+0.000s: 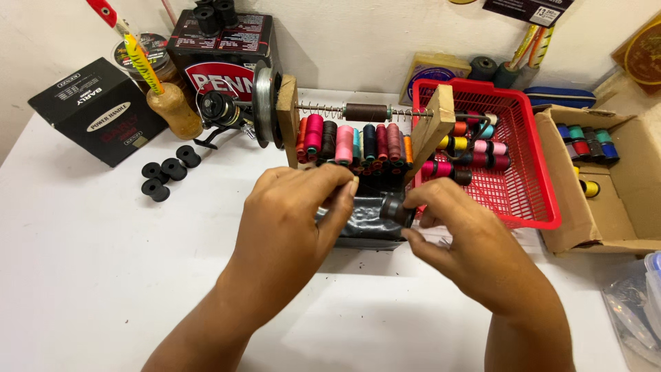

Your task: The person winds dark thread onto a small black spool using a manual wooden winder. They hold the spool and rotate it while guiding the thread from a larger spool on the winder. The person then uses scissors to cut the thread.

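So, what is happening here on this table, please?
A person works with both hands at a white table. The right hand pinches a small dark spool; the left hand pinches close beside it. Behind stands a wooden winding frame with colourful thread spools, and a red basket holds more.

- 2 bare hands in head view: left hand, right hand.
- Forearms bare up to the frame edge; no sleeves visible.
- No gloves, rings, watch or wristband visible.
- Fingernails short, unpainted.
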